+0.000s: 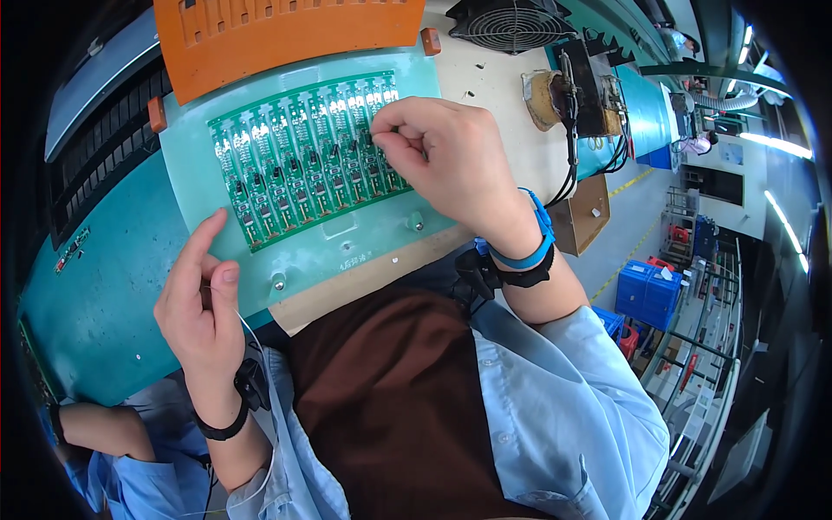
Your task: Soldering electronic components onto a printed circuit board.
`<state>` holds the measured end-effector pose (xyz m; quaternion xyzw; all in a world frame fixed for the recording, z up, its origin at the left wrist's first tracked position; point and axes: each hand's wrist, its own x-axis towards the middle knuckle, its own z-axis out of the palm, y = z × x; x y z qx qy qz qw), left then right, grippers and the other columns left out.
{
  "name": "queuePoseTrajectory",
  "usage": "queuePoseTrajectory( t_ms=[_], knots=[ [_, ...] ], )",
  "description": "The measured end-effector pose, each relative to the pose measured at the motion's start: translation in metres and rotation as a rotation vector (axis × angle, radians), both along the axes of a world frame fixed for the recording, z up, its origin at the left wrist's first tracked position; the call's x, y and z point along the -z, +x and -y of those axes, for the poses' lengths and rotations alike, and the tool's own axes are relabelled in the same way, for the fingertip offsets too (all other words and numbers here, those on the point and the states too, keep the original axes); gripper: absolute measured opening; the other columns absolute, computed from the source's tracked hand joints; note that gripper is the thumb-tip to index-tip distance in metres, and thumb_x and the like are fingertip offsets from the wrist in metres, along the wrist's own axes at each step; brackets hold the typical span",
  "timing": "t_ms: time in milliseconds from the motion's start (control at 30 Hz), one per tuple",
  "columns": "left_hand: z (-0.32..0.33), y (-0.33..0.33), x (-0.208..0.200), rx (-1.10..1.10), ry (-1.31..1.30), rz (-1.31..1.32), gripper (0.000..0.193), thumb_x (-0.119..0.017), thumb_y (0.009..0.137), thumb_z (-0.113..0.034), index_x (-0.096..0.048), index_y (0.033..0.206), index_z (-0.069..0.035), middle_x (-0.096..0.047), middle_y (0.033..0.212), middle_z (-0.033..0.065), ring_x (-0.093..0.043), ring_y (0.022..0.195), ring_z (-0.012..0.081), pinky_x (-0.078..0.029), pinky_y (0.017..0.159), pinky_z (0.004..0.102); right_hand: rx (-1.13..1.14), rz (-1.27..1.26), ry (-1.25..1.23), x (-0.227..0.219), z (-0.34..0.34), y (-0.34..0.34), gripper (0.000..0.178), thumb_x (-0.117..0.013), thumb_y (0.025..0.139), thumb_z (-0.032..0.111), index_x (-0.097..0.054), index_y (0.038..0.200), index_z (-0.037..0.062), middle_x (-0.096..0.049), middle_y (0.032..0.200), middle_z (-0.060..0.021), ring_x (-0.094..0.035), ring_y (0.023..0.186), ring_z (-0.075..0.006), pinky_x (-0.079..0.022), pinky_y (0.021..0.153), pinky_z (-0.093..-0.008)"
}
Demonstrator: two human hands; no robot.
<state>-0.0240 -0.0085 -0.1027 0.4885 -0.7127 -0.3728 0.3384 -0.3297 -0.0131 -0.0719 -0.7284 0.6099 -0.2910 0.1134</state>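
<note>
Nearest the person, the left hand [201, 299] is raised over the teal bench [104, 295], thumb and forefinger pinching a thin wire [247, 325]. Farther out, the right hand [451, 156] is curled, fingertips pinched on the right part of the green circuit board panel [295, 165]. The panel lies on a pale green fixture plate [364, 238], up and right of the left hand. Beyond stands an orange cover [286, 35].

The right hand [451, 160], fingers curled, pinches at the green panel of printed circuit boards [303, 160] lying on a pale green fixture plate [347, 247]; the left hand [201, 299] pinches a thin wire [251, 334] beside the plate's lower left edge; an orange plastic tray [277, 35] lies beyond.
</note>
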Motion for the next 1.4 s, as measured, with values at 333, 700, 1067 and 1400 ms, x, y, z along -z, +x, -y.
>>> queuePoseTrajectory(
  t_ms=[333,700,1067,1400],
  knots=[
    [0.000,0.001,0.003,0.021,-0.042,0.010,0.035,-0.060,0.105,-0.013,-0.067,0.137,-0.002,-0.055,0.075,-0.0016,-0.051,0.069,0.0063,-0.042,0.064,0.0223,-0.005,-0.042,0.040,0.003,0.003,0.015,0.008,-0.075,0.085,0.003,-0.073,0.093,0.0062,-0.068,0.073,-0.0062,-0.064,0.059,-0.0188,-0.051,0.056,-0.0307],
    [-0.001,-0.001,0.002,-0.021,-0.018,-0.037,0.032,-0.066,0.101,-0.012,-0.071,0.132,-0.004,-0.055,0.072,0.0026,-0.051,0.066,0.0099,-0.044,0.063,0.0264,-0.125,-0.057,-0.021,0.002,0.011,0.011,0.010,-0.074,0.083,0.003,-0.072,0.092,0.0068,-0.067,0.074,-0.0078,-0.065,0.062,-0.0239,-0.052,0.059,-0.0329],
    [0.000,-0.001,-0.002,-0.003,-0.021,-0.014,0.032,-0.067,0.100,-0.011,-0.071,0.131,-0.005,-0.056,0.072,0.0030,-0.052,0.065,0.0116,-0.045,0.063,0.0276,-0.092,-0.064,0.049,-0.002,0.011,0.020,0.008,-0.076,0.085,0.005,-0.073,0.092,0.0074,-0.066,0.070,-0.0066,-0.066,0.061,-0.0209,-0.051,0.057,-0.0315],
    [0.001,-0.001,-0.003,0.002,-0.013,-0.002,0.032,-0.067,0.100,-0.010,-0.070,0.132,-0.005,-0.056,0.073,0.0035,-0.053,0.065,0.0123,-0.046,0.063,0.0286,-0.157,-0.196,-0.068,-0.003,0.015,0.029,0.009,-0.074,0.084,0.006,-0.074,0.093,0.0076,-0.072,0.081,-0.0085,-0.070,0.074,-0.0292,-0.057,0.065,-0.0379]
  ],
)
